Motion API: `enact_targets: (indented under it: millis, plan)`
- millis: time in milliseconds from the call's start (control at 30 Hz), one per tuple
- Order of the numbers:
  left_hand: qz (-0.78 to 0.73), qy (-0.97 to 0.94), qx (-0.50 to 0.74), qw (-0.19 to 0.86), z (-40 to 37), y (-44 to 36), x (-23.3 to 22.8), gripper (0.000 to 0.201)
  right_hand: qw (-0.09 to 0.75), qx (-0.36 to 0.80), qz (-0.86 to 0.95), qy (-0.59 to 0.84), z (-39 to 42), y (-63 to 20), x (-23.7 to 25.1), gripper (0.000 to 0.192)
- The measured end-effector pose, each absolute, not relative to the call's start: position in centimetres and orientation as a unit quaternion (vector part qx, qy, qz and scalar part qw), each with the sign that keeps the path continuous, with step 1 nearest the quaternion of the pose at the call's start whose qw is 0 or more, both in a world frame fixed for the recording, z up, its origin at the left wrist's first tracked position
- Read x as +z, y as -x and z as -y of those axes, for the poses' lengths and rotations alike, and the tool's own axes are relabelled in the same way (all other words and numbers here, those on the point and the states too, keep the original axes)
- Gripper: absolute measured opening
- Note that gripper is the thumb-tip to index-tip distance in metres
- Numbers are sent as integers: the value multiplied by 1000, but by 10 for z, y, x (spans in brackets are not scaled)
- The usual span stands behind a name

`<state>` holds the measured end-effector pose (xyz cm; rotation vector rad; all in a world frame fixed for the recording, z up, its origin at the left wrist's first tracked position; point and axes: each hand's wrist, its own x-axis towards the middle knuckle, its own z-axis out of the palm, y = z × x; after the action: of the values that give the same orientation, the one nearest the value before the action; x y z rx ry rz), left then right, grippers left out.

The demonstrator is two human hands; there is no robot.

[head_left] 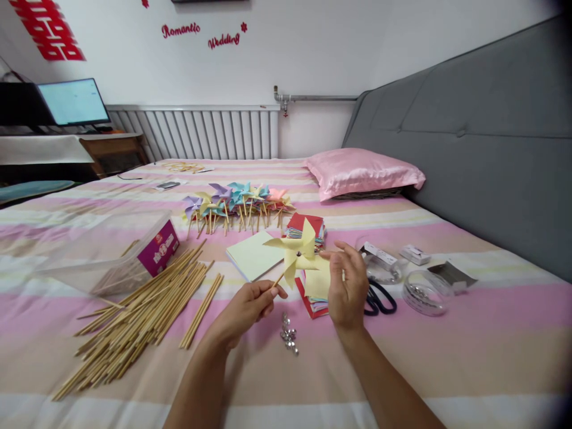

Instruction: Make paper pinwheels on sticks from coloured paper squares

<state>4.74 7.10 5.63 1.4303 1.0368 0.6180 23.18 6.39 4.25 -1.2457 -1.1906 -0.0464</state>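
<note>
My left hand is closed in a pinch around the thin wooden stick of a pale yellow paper pinwheel. A small shiny stud shows at the pinwheel's middle. On its right side, my right hand is raised with fingers loosely apart, the fingertips close to a blade; whether they touch it I cannot tell. Below the pinwheel lies a little heap of silvery studs on the bedspread. Behind it are yellow paper sheets and a stack of coloured paper squares, partly hidden.
Loose wooden sticks and a clear plastic box lie at left. Finished pinwheels are grouped farther back. At right are dark-handled scissors and a round clear tub of studs. A pink pillow rests by the grey headboard.
</note>
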Motion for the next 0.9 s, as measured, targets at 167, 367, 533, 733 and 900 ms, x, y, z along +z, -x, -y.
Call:
enact_targets:
  millis: [167, 367, 533, 733, 900]
  plan:
    - [-447, -611, 270, 595, -71, -48, 57, 39, 639, -14, 539, 548, -61, -229, 44, 36]
    - [-447, -608, 271, 597, -70, -48, 58, 38, 650, 1, 528, 546, -59, -229, 44, 38]
    - [-448, -618, 260, 591, -71, -47, 57, 37, 694, -35, 477, 538, -63, -232, 45, 26]
    - [-445, -633, 236, 588, -70, -47, 57, 38, 643, -52, 525, 555, -63, -234, 45, 36]
    - [-456, -645, 219, 573, -70, -47, 57, 39, 602, -102, 531, 587, -65, -236, 40, 39]
